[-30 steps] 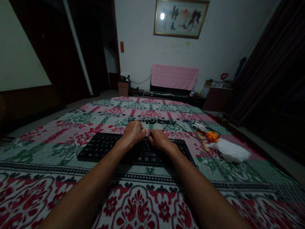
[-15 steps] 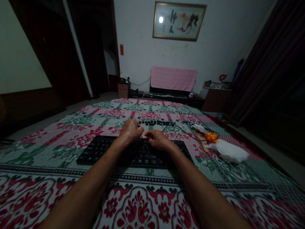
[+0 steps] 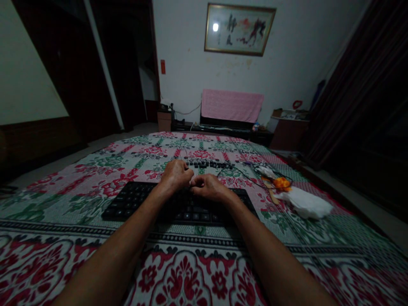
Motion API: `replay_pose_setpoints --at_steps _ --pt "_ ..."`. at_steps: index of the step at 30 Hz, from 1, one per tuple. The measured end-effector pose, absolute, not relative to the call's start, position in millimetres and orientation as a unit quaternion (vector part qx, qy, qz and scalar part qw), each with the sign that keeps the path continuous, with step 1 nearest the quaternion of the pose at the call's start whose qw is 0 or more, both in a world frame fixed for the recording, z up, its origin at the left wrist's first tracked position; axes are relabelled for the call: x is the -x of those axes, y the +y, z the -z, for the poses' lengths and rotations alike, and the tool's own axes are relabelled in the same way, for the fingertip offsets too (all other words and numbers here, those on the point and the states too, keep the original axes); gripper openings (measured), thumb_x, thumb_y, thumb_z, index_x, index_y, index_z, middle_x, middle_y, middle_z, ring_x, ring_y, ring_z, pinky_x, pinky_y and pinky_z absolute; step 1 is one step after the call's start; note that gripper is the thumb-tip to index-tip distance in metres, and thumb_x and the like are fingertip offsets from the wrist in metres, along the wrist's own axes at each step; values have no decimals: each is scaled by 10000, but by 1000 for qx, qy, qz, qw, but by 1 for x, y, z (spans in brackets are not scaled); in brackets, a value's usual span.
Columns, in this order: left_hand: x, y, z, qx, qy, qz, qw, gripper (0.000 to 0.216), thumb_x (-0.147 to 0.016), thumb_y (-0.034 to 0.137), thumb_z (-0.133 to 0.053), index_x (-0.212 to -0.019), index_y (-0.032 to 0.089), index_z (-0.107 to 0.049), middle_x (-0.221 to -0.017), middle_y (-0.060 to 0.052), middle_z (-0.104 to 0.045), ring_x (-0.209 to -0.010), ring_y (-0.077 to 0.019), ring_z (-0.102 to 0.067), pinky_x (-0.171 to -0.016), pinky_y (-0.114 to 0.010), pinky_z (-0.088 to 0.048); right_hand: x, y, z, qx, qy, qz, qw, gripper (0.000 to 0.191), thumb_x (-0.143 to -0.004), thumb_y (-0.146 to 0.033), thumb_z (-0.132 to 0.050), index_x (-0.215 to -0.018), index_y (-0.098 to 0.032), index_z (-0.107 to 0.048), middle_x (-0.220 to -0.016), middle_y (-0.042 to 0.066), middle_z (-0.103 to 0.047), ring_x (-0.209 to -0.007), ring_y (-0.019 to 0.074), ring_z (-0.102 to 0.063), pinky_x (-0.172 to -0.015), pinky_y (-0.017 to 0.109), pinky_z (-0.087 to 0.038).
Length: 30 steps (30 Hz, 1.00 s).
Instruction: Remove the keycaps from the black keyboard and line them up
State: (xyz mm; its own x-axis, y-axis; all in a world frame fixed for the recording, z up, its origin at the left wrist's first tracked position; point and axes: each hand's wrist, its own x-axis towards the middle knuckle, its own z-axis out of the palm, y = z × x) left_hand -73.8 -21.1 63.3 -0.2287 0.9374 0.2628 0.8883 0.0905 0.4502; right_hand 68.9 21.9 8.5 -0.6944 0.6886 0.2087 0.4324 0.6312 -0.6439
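A black keyboard (image 3: 197,216) lies on the flowered bedspread (image 3: 79,182), its far middle part hidden under my hands. My left hand (image 3: 177,173) is closed over the keyboard's far edge, thumb and fingers pressed together; what it grips is hidden. Close beside it, my right hand (image 3: 208,187) pinches with thumb and forefinger at the left hand's fingertips. Whatever sits in that pinch is too small and dark to name. Beyond the hands, several loose black keycaps (image 3: 210,164) form a row on the cloth.
Right of the keyboard lie a black cable (image 3: 247,174), an orange object (image 3: 281,183), crumpled white tissue (image 3: 309,203) and a flat tan stick (image 3: 273,196). Past the bed's far edge stands a low dark stand with a pink cloth (image 3: 232,105) above it.
My right hand has shifted slightly left, and its fingertips now meet those of my left hand. The left hand has barely moved; the keyboard stays put.
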Motion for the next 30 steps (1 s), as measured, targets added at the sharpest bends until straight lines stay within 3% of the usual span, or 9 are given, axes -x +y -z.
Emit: replay_pose_setpoints --at_steps 14,20,25,30 --pt "63 -24 -55 -646 685 -334 38 237 -702 321 -471 -719 168 -651 -666 -51 -677 -695 -169 -618 -621 -228 -423 -68 27 -10 411 -853 -232 224 153 -650 -263 -516 -672 -143 -607 -552 -40 -518 -508 77 -417 -475 197 -262" --pt "68 -18 -48 -637 657 -387 108 271 -729 400 -493 -729 164 -627 -624 -39 -673 -627 -153 -632 -581 -214 -437 -70 27 -13 425 -848 -216 230 162 -632 -230 -526 -747 -155 -612 -625 -34 -571 -552 77 -474 -509 185 -301" --pt "77 -11 -43 -616 643 -425 160 315 -738 447 -505 -748 151 -612 -579 -26 -660 -532 -123 -619 -530 -193 -443 -73 24 -17 444 -838 -206 242 355 -633 -232 -562 -976 -152 -608 -706 -10 -619 -604 98 -514 -551 192 -347" --pt "91 -3 -39 -583 662 -411 230 337 -731 462 -511 -785 143 -604 -619 -40 -675 -501 -115 -608 -455 -181 -431 -80 26 -17 421 -855 -196 230 202 -713 -220 -526 -844 -152 -663 -738 11 -656 -657 106 -558 -586 189 -369"
